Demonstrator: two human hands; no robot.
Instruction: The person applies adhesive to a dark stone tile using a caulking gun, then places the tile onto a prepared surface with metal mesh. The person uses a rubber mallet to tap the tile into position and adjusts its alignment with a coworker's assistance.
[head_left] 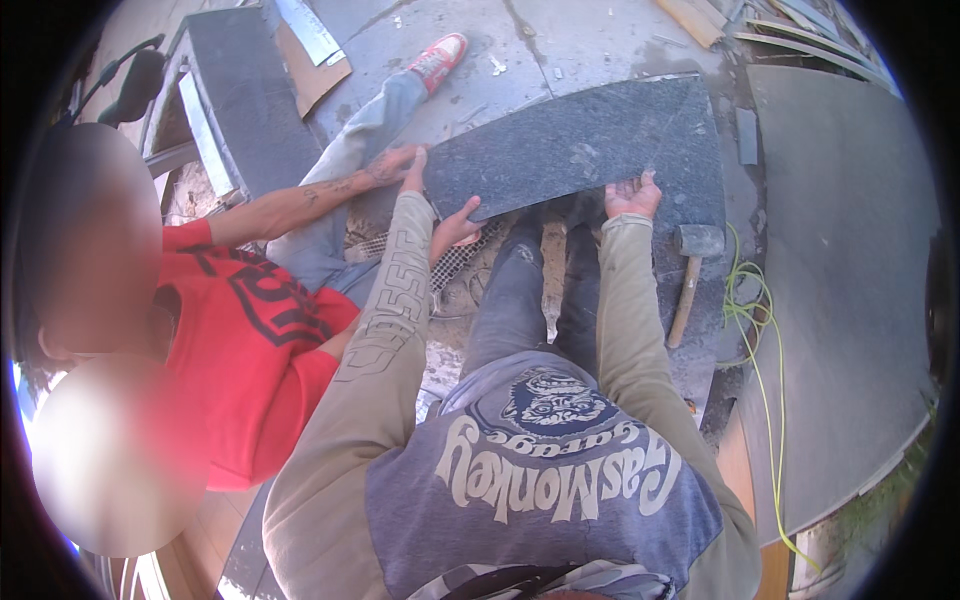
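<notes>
A long dark grey stone slab (570, 140) lies across in front of me, its near edge raised toward me. My left hand (413, 172) grips its left end, fingers against the edge. My right hand (633, 194) is curled under the near edge farther right, palm up, fingers around the rim. A co-worker in a red shirt also holds the left end, one hand (393, 165) beside mine and the other hand (456, 230) at the near left corner. A mallet (686, 285) with a grey head and wooden handle lies right of my right forearm.
A yellow-green cord (752, 310) is looped on the right, by a large grey sheet (840, 270). Black mesh (465, 262) and rubble lie under the slab's near left corner. Another dark slab (245, 95) stands at the far left. Offcut strips (815, 40) are piled at the far right.
</notes>
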